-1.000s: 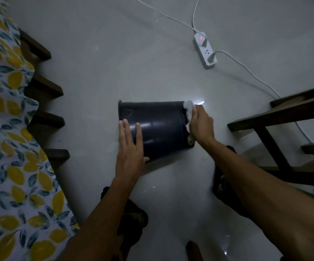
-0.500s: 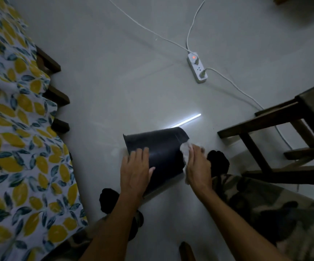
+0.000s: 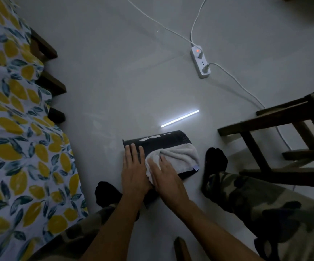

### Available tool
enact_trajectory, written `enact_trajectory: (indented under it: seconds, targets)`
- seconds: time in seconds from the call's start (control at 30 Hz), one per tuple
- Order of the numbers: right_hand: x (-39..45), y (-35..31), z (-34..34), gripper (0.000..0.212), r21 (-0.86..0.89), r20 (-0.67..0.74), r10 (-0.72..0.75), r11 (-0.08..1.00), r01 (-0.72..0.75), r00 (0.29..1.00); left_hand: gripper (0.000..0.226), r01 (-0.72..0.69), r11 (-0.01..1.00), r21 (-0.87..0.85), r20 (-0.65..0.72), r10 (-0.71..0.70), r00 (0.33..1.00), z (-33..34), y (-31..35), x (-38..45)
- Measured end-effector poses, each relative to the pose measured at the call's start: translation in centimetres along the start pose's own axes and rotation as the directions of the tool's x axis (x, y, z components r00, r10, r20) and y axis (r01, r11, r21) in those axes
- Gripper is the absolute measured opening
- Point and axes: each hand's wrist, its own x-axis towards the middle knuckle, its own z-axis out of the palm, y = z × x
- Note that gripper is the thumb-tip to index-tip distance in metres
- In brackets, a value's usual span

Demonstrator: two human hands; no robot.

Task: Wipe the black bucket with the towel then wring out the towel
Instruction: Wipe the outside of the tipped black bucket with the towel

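Observation:
The black bucket (image 3: 163, 140) lies on its side on the grey floor, between my two feet. A white towel (image 3: 178, 155) is spread over its upper side. My right hand (image 3: 166, 176) lies flat on the towel's left part, pressing it onto the bucket with the fingers stretched out. My left hand (image 3: 134, 168) rests palm down on the bucket's left end, beside the towel, steadying it. The bucket's near side is hidden under both hands and the towel.
A bed with a lemon-print sheet (image 3: 15, 140) and dark wooden slats fills the left. A wooden stool (image 3: 284, 132) stands at the right. A white power strip (image 3: 201, 62) with cables lies on the floor beyond. My legs in camouflage trousers (image 3: 265, 204) flank the bucket.
The towel has moved from the bucket's right end onto its upper side and spread out. My right hand slid left across the bucket to beside my left hand.

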Motion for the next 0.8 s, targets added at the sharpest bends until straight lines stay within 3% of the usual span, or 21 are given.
enact_trajectory:
  seconds: [0.07,0.13,0.43,0.63,0.8]
  targets:
    - [1.0,0.9,0.8,0.073,-0.204,-0.073,-0.11,0.974,0.093,0.991,0.123,0.007,1.0,0.024,0.008,-0.007,1.0,0.5,0.0,0.0]
    - [1.8,1.1,0.6,0.07,-0.262,-0.036,-0.164,0.954,0.149,0.986,0.133,-0.001,1.0,0.015,0.023,0.001,1.0,1.0,-0.1,0.1]
    - [6.5,2.5,-0.7,0.051,-0.213,-0.04,-0.226,0.954,0.213,0.973,0.163,0.009,1.0,-0.025,0.106,-0.006,0.994,1.0,-0.9,1.0]
    - [13.7,6.2,-3.5,0.046,-0.218,-0.072,-0.021,0.976,0.005,0.997,0.164,0.024,0.998,-0.054,0.123,-0.017,0.992,0.2,-0.2,1.1]
    - [11.9,8.1,-3.3,0.047,-0.197,-0.241,0.12,0.966,-0.17,0.963,0.163,-0.014,0.998,-0.057,0.106,0.02,0.994,0.7,0.3,1.1]
